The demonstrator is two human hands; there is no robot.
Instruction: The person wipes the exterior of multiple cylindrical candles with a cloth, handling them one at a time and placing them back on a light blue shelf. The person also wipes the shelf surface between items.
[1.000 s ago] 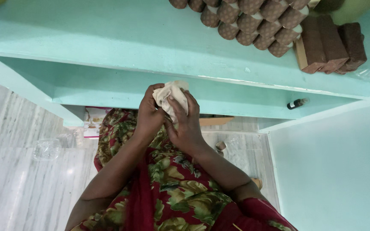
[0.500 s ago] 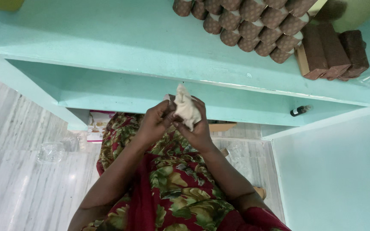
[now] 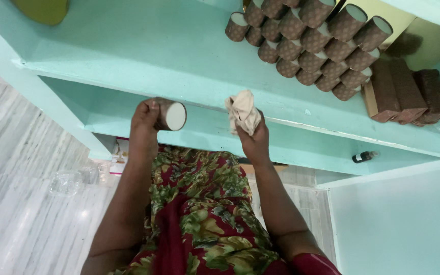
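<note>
Brown tube [image 3: 168, 114] (white-capped) beside cloth [image 3: 243, 112]

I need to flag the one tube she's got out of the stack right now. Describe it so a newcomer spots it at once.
Start at the turquoise shelf whose upper right holds a stack of brown patterned tubes. Drop to the shelf's front edge, where the left hand grips one brown tube with a pale end cap. It is the only tube off the stack; the right hand holds a crumpled cream cloth.
</note>
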